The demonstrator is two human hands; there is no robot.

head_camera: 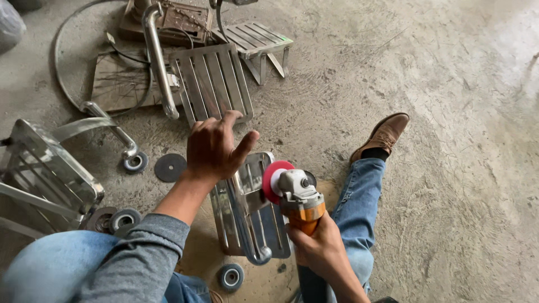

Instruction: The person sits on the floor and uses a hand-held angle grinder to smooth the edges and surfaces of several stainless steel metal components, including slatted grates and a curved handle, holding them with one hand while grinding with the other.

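My right hand (317, 247) grips the orange body of an angle grinder (300, 199) with a red disc (273, 179). The disc sits against the edge of a shiny slatted steel plate (247, 216) lying on the floor between my legs. My left hand (216, 147) hovers above the plate's far end, fingers spread and holding nothing. A bent steel tube (247, 235) runs along the plate.
A second slatted plate (212, 81) and a curved steel pipe (156, 56) lie further off. A steel frame (45, 168) is at the left. Loose grinding discs (169, 167) and wheels (231, 276) lie on the concrete floor. My brown shoe (384, 134) stretches out right.
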